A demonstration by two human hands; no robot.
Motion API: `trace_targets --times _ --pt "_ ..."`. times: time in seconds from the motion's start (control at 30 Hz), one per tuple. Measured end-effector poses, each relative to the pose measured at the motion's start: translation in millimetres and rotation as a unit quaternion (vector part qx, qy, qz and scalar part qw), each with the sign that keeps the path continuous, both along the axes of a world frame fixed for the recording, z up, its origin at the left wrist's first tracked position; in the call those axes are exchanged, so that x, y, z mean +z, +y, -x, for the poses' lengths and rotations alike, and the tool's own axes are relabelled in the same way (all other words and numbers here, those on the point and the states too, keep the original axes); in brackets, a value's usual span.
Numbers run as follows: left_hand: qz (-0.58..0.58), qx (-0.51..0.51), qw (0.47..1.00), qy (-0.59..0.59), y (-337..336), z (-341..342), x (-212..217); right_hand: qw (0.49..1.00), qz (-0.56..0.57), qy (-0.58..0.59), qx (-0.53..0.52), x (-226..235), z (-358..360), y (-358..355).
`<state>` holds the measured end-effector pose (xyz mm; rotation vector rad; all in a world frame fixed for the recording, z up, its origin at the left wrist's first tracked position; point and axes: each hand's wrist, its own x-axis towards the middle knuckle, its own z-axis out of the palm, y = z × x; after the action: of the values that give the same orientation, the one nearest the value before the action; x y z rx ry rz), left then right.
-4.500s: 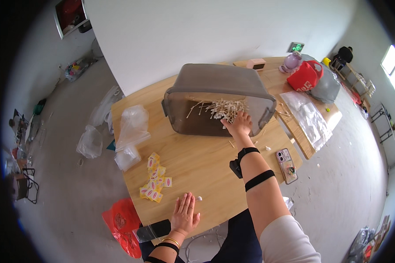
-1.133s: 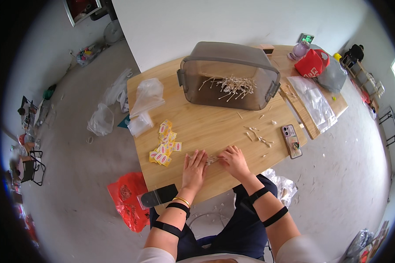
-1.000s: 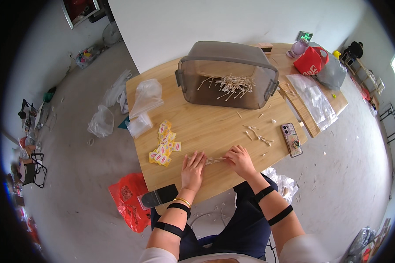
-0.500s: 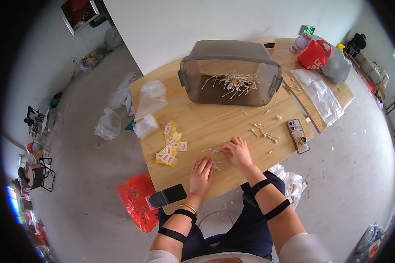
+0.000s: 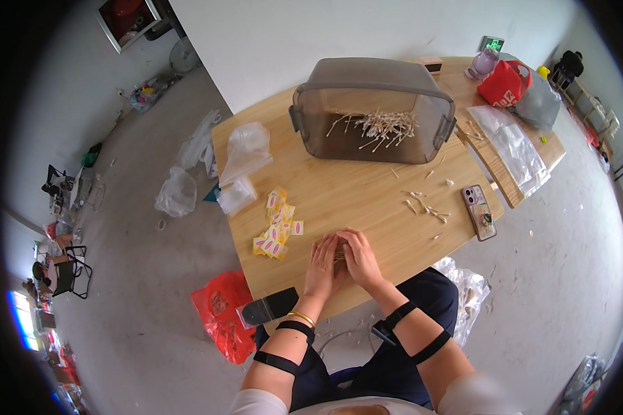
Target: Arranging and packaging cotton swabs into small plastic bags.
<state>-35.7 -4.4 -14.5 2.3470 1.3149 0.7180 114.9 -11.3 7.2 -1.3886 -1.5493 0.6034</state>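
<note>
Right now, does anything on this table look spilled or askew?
Yes. The grey plastic bin lies tipped on its side, and thin white sticks lie scattered loose on the wooden table between it and the phone.

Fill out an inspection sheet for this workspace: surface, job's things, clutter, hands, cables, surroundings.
Surface: light wooden table, bare in the middle.
Job's things: thin pale sticks, a small bunch gathered between both hands; loose ones scattered to the right; more in the grey plastic bin tipped on its side.
Clutter: yellow and pink sachets, clear plastic bags, phone, red bag.
Hands: left hand and right hand pressed together on the table, cupping the sticks.
Cables: nothing seen.
Surroundings: concrete floor, red plastic bag on the floor, white wall behind.
</note>
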Motion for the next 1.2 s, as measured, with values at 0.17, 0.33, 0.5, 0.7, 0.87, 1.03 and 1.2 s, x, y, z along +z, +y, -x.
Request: trace_targets --times 0.17,0.33,0.5,0.7,0.87,1.03,1.2 --pt "0.012 0.005 0.999 -0.043 -4.9 2.2 0.4 0.999 -0.003 0.023 -0.045 7.3 -9.6 2.7" --pt "0.0 0.0 0.999 0.054 -12.3 -6.8 18.4 0.976 0.011 -0.104 -0.192 -0.3 -46.8 0.6" --pt "-0.039 0.041 0.983 0.172 -4.7 -24.4 8.3 0.967 0.006 -0.185 -0.174 1.9 -40.3 2.1" --pt "-0.017 0.01 0.973 0.231 -32.4 -25.7 8.4 0.965 0.021 -0.196 -0.171 -0.6 -44.7 0.9" --pt "-0.002 0.022 0.964 0.266 -28.6 -22.1 17.9 0.966 0.023 -0.192 -0.171 1.4 -41.3 1.4" --pt "-0.027 0.026 0.969 0.245 -4.5 -26.9 22.1 0.966 0.021 -0.184 -0.179 -3.8 -43.1 1.6" --pt "-0.014 -0.01 0.978 0.206 -4.3 -25.1 11.9 0.965 0.012 -0.192 -0.178 -3.2 -43.1 2.8"
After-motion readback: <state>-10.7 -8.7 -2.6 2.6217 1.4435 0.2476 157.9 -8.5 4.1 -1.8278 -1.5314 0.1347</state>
